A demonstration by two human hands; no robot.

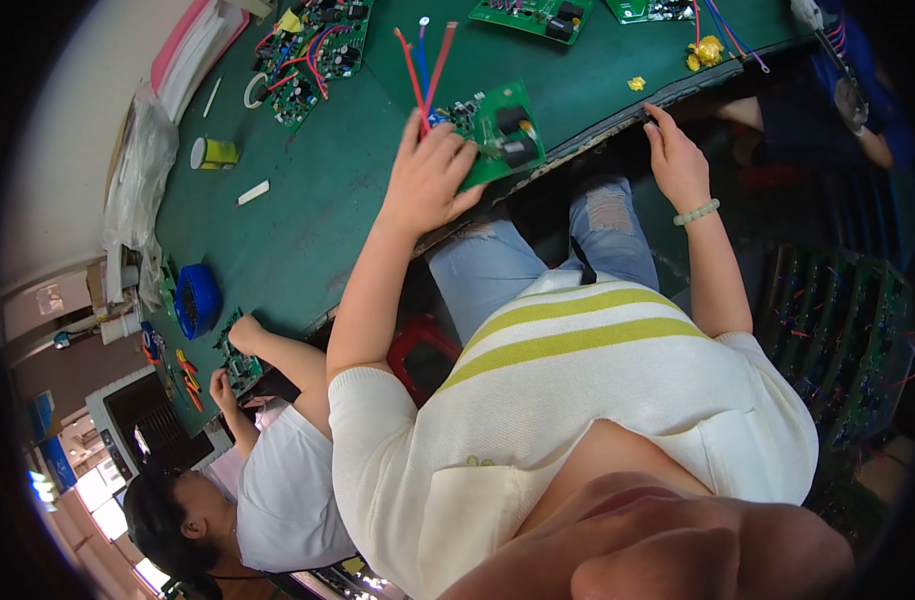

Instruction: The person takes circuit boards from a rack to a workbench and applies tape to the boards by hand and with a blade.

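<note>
My left hand (432, 180) is closed on the near left side of a green circuit board (495, 125) at the table's front edge. Black cylindrical parts sit on the board's right half. Red and blue wires (424, 70) stand up from its left side, by my fingertips. My right hand (680, 165), with a pale bead bracelet on the wrist, is at the table edge to the right. Its fingers come together by a small dark thing that I cannot make out.
More wired circuit boards (322, 50) lie at the far left, another board (537, 15) at the back. Yellow wrapped pieces (707, 52) lie near the right corner. A yellow-green jar (214, 153) and blue bin (197, 300) stand left. Co-workers sit on both sides; racked boards (837, 330) are lower right.
</note>
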